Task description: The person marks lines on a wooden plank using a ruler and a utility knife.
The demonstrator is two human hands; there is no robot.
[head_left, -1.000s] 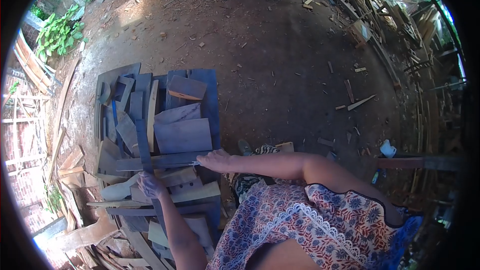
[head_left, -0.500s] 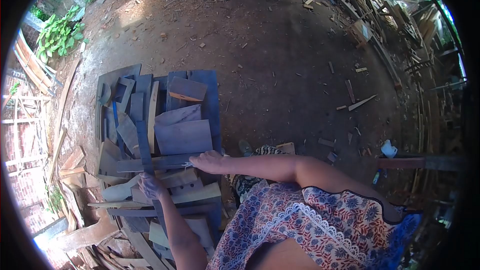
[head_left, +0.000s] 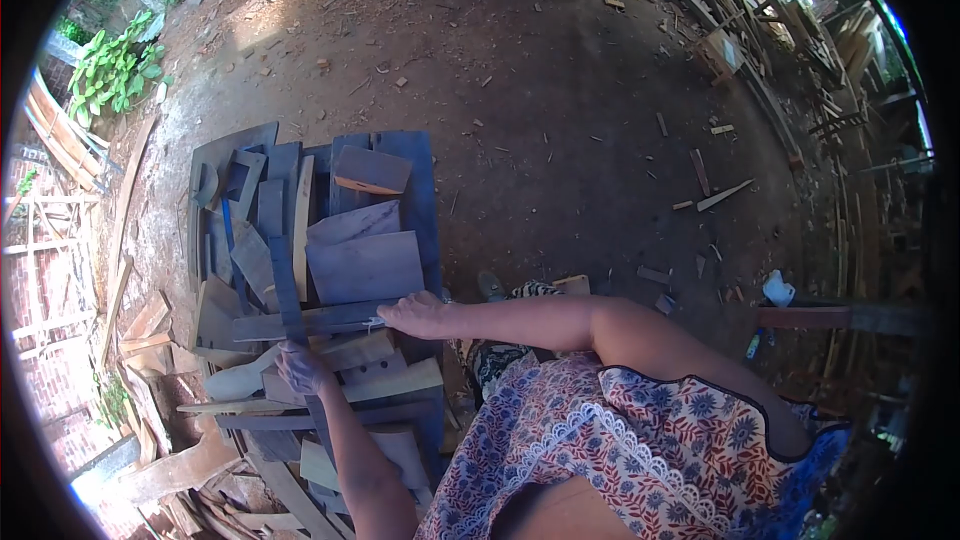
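Note:
My left hand (head_left: 303,370) is closed around a long, narrow dark strip of wood (head_left: 287,285) that runs lengthwise over the workbench. Under it, a second dark wooden strip (head_left: 335,319) lies crosswise. At the right end of this crosswise strip, my right hand (head_left: 415,315) is closed in a pinch. A small whitish bit (head_left: 375,322) shows at its fingertips; what it is, I cannot make out. Just beyond the right hand lie a broad flat board (head_left: 366,268) and a wood block (head_left: 373,170). A board with dark holes (head_left: 372,372) is near my left hand.
Offcuts cover the dark workbench (head_left: 422,210), including an open wooden frame (head_left: 243,178) and a thin blue strip (head_left: 228,225). Wood scraps litter the earth floor (head_left: 580,130). A large timber pile (head_left: 790,50) stands on the right, near a white container (head_left: 778,288).
The view has shifted slightly, and the bench sits a little higher in it. Both hands keep their places on the strips. A dark bird at the top left has moved partly out of view.

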